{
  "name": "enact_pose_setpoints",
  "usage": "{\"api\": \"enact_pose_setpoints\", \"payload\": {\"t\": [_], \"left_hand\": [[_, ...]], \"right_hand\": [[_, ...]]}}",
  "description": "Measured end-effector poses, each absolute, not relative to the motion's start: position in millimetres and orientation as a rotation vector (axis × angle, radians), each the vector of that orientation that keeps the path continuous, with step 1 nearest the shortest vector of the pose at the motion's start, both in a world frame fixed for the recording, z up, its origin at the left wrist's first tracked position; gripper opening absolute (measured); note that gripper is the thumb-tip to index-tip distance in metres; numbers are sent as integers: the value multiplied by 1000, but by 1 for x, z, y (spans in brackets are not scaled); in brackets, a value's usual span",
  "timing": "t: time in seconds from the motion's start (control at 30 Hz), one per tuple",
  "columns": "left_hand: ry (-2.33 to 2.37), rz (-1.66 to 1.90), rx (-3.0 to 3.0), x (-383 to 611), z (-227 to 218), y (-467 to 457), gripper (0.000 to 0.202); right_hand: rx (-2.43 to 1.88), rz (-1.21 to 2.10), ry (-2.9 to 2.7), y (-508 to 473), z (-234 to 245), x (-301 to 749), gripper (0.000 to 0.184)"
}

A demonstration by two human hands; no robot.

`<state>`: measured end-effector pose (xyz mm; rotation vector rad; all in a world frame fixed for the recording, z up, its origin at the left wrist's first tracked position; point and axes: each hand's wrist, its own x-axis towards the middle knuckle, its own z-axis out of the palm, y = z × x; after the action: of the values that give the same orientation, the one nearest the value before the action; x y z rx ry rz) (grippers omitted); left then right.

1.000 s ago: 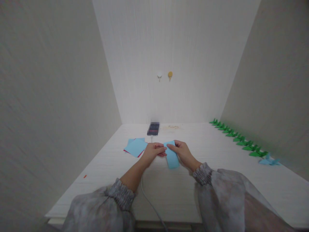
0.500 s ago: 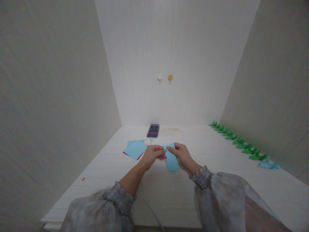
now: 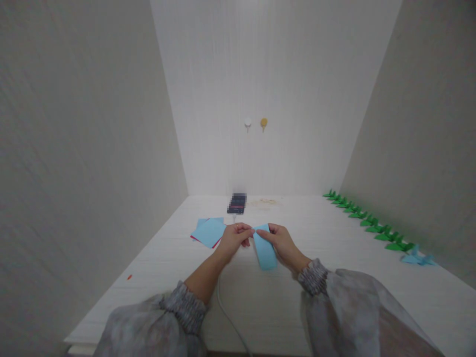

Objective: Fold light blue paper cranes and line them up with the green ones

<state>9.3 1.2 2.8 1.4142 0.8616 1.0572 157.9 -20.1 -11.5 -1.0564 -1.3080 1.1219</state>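
A light-blue sheet of paper (image 3: 265, 253), folded into a narrow rectangle, is held up above the table between both hands. My left hand (image 3: 238, 237) pinches its upper left corner between thumb and fingers. On the other side my right hand (image 3: 279, 240) grips the upper right part, thumb on the near face and fingers behind. Left of my left hand lies a loose pile of square papers (image 3: 208, 232), light blue on top with red edges showing below.
A row of green folded paper cranes (image 3: 379, 231) runs along the right wall, with a light-blue crane (image 3: 417, 258) at its near end. A phone (image 3: 237, 204) with a white cable (image 3: 231, 320) lies at the back. A small orange scrap (image 3: 129, 277) is at left.
Both hands keep hold of the blue paper in nearly the same place. My left fingers have shifted slightly at its corner. The whole view has moved a little.
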Motion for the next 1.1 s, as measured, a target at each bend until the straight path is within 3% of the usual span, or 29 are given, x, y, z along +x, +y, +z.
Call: {"api": "enact_pose_setpoints", "payload": {"t": [0.73, 1.1], "left_hand": [[820, 964, 1345, 6, 0, 1, 19], [894, 1005, 1406, 6, -3, 4, 22]], "right_hand": [[-1029, 1006, -1316, -23, -2, 161, 25], [-1079, 1122, -1471, -23, -4, 159, 26]]}}
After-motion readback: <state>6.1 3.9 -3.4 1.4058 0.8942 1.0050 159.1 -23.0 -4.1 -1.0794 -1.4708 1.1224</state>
